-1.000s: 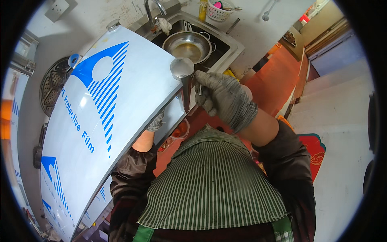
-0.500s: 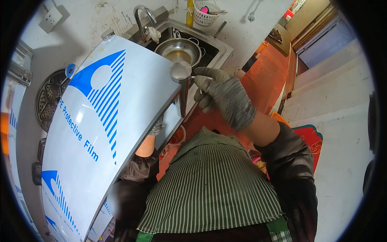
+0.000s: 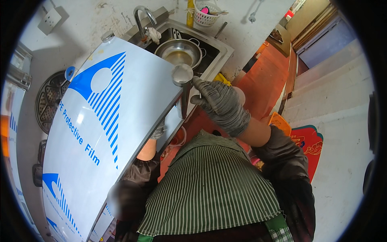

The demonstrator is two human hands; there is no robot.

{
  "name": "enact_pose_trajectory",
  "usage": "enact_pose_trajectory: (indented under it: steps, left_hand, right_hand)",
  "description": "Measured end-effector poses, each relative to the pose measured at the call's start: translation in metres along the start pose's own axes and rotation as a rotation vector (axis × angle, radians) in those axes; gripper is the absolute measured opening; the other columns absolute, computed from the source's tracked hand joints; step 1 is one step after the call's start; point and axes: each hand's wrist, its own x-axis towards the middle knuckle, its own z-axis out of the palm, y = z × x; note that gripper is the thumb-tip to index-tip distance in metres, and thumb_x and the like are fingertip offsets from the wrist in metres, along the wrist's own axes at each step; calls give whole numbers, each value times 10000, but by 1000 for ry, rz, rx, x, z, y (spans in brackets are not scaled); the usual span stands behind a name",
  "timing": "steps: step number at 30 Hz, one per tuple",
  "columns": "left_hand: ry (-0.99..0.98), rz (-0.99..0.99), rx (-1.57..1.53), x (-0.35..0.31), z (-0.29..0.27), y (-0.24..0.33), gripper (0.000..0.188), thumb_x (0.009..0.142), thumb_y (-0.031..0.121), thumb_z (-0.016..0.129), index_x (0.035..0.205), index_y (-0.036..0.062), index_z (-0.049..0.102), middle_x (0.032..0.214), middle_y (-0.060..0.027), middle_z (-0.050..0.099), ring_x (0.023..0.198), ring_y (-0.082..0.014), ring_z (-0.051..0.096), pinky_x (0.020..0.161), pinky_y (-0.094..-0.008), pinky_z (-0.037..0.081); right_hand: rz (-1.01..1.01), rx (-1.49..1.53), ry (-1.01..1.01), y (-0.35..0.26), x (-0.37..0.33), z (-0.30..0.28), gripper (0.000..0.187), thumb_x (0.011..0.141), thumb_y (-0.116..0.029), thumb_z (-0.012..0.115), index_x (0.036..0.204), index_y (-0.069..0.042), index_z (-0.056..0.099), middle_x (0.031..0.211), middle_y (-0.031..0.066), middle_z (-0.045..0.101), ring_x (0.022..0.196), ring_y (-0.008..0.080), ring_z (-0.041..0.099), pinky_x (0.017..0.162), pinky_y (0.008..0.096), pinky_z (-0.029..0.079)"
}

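Note:
A metal shelf panel (image 3: 133,105) in white film with blue print spans my left side. At its near right corner stands a metal post with a round, flat top (image 3: 182,74). My right hand (image 3: 223,105), in a grey knit glove, is beside this post, index fingertip against or very near it. The fingers are bent together around a thin pale bit that I cannot make out. Beneath the panel's edge my left hand (image 3: 159,131), also gloved, shows only in part; its fingers are hidden. A second round post top (image 3: 107,36) marks the far corner.
Behind the panel is a sink (image 3: 226,51) with a curved tap (image 3: 144,17) and a metal pan (image 3: 197,54) in it. A white basket (image 3: 206,19) stands at the back wall. To the right are an orange container (image 3: 281,123) and a red board (image 3: 308,141).
My right hand has turned at the post, its back now more upward and its fingers lower. The panel has barely shifted. My left hand stays under it.

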Motion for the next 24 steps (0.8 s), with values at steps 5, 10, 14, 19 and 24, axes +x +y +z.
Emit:
enact_pose_trajectory:
  steps: [5,10,14,19,24]
  left_hand:
    - [-12,28,-55,19,7,12,371,972,283,385,1245,40,451,1175,-94,519,1030,-180,523,901,-276,440]
    - [-21,96,-119,55,23,21,362,971,276,391,1236,39,458,1163,-93,524,1023,-178,526,899,-276,440]
    - [-41,123,-175,93,42,23,355,970,271,395,1229,38,463,1154,-92,528,1017,-177,528,898,-276,439]
    - [-73,115,-191,115,54,18,345,970,265,400,1220,37,470,1142,-91,533,1009,-176,530,896,-275,438]
    - [-92,104,-141,83,45,10,336,969,258,405,1211,36,477,1130,-90,538,1002,-174,532,895,-275,437]
  right_hand:
    - [-145,-383,-40,9,2,-8,516,762,-325,691,1145,-4,562,832,94,636,709,237,635,620,338,515]
    - [-244,-518,-34,4,6,-19,482,801,-356,639,1124,-6,568,741,80,608,624,203,608,529,339,478]
    - [-368,-407,-205,12,14,-26,501,740,-237,650,1092,99,528,800,156,603,688,248,629,572,368,521]
    - [-319,-250,-343,26,27,-22,428,742,-273,660,983,68,563,768,150,618,695,255,646,581,363,539]
    - [-172,-160,-203,27,27,-13,231,853,-240,580,997,-62,613,755,87,614,671,226,629,565,339,520]
